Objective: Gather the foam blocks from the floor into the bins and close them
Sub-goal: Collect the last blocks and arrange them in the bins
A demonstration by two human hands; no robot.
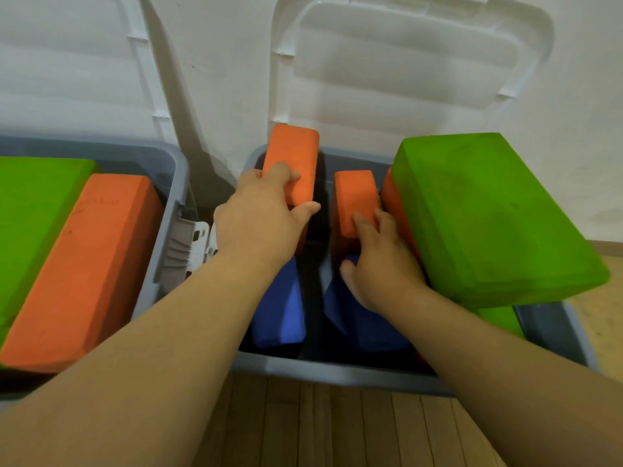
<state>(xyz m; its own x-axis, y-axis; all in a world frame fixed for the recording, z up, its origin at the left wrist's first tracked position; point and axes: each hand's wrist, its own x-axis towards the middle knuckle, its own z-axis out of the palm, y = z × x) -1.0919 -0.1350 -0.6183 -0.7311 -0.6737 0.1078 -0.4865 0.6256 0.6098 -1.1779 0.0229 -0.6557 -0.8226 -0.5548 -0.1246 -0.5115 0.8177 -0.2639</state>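
Two grey bins stand side by side against the wall. Over the right bin (337, 370), my left hand (259, 217) grips an orange foam block (293, 156) standing on end at the bin's back left. My right hand (377, 261) holds a second orange block (354, 200) in the middle of that bin. Two blue blocks (279, 308) lie low inside it. A large green block (488, 217) sits tilted on the right side, sticking up above the rim. The left bin (175, 203) holds a green block (30, 210) and an orange block (84, 267).
Both white lids lean open against the wall behind the bins, the right lid (404, 62) and the left lid (67, 62). Grey latches (188, 244) sit between the two bins. Wooden floor (337, 429) runs in front of the bins.
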